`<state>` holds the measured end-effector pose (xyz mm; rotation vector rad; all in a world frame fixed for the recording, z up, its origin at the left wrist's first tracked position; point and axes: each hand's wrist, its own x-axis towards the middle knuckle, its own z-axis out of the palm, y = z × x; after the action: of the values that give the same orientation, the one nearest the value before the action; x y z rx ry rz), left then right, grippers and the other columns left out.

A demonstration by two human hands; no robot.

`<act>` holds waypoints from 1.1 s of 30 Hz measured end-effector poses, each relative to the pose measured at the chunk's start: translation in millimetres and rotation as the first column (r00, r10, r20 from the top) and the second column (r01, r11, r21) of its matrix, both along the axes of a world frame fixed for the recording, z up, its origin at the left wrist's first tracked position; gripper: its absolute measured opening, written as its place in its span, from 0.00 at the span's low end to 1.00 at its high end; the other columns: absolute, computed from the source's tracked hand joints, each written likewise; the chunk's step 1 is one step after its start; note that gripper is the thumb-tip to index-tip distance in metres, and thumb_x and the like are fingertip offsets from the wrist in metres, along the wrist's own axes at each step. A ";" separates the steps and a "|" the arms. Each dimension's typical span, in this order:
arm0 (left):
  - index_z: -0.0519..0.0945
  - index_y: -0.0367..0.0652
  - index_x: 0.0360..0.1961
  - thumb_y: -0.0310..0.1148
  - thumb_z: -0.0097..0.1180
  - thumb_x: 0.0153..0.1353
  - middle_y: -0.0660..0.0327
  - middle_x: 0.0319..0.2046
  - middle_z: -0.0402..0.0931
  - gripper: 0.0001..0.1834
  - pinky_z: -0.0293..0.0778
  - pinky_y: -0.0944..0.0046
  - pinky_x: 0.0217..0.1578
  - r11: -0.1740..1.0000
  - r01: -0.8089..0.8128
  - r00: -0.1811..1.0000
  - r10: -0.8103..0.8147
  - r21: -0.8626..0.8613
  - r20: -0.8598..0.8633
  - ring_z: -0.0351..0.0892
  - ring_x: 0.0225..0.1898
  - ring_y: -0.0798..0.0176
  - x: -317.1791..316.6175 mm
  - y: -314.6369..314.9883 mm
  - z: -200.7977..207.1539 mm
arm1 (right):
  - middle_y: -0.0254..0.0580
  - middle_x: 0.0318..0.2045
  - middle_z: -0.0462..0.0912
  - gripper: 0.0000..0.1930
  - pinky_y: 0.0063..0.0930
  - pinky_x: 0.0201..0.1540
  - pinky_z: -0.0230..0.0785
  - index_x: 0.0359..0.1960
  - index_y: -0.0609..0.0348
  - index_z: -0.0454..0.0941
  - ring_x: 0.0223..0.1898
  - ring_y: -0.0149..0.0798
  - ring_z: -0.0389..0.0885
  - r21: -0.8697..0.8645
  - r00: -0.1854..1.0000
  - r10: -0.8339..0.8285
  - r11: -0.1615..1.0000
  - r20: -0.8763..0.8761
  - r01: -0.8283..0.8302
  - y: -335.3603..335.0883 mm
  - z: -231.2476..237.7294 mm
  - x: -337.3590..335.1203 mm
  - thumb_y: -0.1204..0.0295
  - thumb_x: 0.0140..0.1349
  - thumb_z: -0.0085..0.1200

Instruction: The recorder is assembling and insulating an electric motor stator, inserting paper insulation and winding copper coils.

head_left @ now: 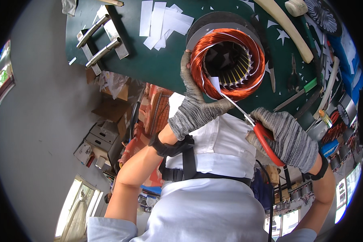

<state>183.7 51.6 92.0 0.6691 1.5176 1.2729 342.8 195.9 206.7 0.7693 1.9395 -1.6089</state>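
A motor stator (pixel 199 60) stands on the green table, its opening up, ringed by a thick bundle of copper wire with white insulation slips between the turns. My left hand (pixel 193 113), in a grey fingertip-less glove, grips the stator's near left side, fingers along its outside and thumb stretched across the front. My right hand (pixel 290 139), gloved alike, is closed around red-handled scissors (pixel 267 144). Their blades reach the winding's near edge, at a white paper strip (pixel 215 83) that sticks up there. Whether the blades are closed on the strip I cannot tell.
White paper strips (pixel 159 22) lie behind the stator on the left, near a metal frame with two rods (pixel 103 38). To the right are pliers (pixel 293 74), a green-handled knife (pixel 308 85), a long wooden handle (pixel 288 28) and a mallet head (pixel 296 7). Paper scraps litter the table (pixel 129 66).
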 end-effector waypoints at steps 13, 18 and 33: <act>0.25 0.49 0.64 0.42 0.76 0.29 0.51 0.64 0.39 0.75 0.47 0.54 0.64 0.999 0.046 0.964 -0.044 0.001 -0.262 0.45 0.65 0.54 0.6 -9.5 -9.0 | 0.31 0.11 0.67 0.16 0.20 0.10 0.58 0.31 0.63 0.72 0.07 0.23 0.65 -0.530 0.874 -0.293 0.705 0.387 0.471 -5.0 -8.0 -30.3 0.60 0.64 0.47; 0.31 0.43 0.65 0.48 0.76 0.24 0.46 0.63 0.33 0.75 0.43 0.53 0.65 0.999 -0.021 0.977 0.027 0.030 -0.213 0.37 0.66 0.48 5.5 -6.1 -15.0 | 0.29 0.10 0.66 0.20 0.16 0.10 0.58 0.35 0.67 0.72 0.07 0.22 0.64 -0.624 0.822 -0.376 0.536 0.428 0.569 -1.7 -12.5 -38.1 0.58 0.65 0.43; 0.57 0.45 0.61 0.29 0.65 0.46 0.53 0.58 0.54 0.41 0.61 0.58 0.57 0.992 0.065 0.812 -0.115 -0.108 -0.573 0.57 0.59 0.54 -75.0 -90.3 -1.6 | 0.36 0.24 0.72 0.21 0.15 0.14 0.60 0.57 0.62 0.61 0.13 0.23 0.68 -0.127 0.729 -0.684 0.724 -0.008 0.678 -26.7 -42.7 78.0 0.70 0.63 0.44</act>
<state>108.8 -38.7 90.4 1.1332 1.9893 0.9633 420.8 169.2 164.0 1.5375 1.6529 -2.1483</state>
